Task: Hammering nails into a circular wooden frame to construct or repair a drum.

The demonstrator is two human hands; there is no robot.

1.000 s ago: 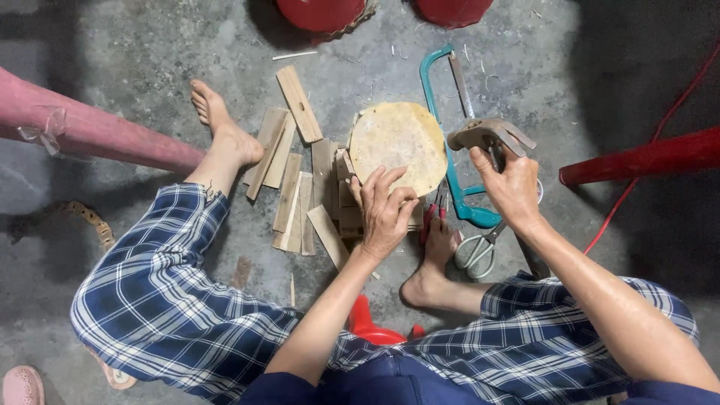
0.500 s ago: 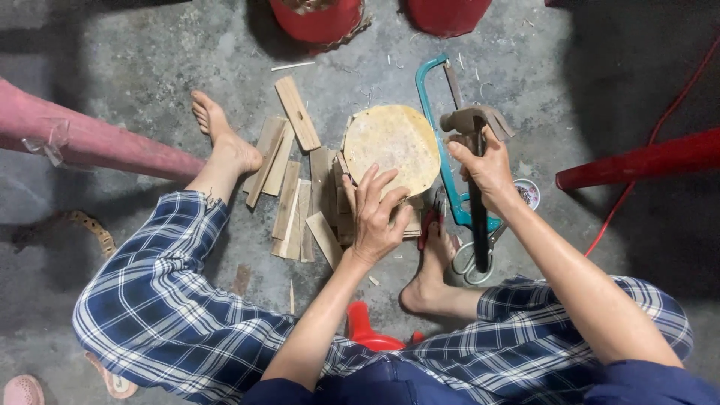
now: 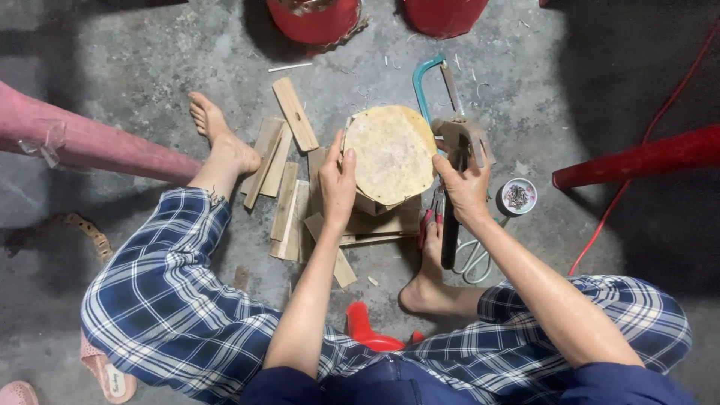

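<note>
Left hand [image 3: 337,184] grips the left edge of the disc [image 3: 390,154]; right hand [image 3: 465,184] grasps a hammer [image 3: 456,176] at its right edge, over the floor [image 3: 150,90].

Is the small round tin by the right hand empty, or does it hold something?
Holds something. The small round tin, on the floor just right of the right hand, shows a dark heap of small metal bits inside its pale rim; what they are cannot be told.

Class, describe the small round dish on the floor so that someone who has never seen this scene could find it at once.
Start at the round tan drum between the person's bare feet, then move past the right hand, which grips a hammer. Just beyond it, on the concrete floor before the red bar, sits the small white dish. It alone holds a heap of tiny dark metal bits.
</note>
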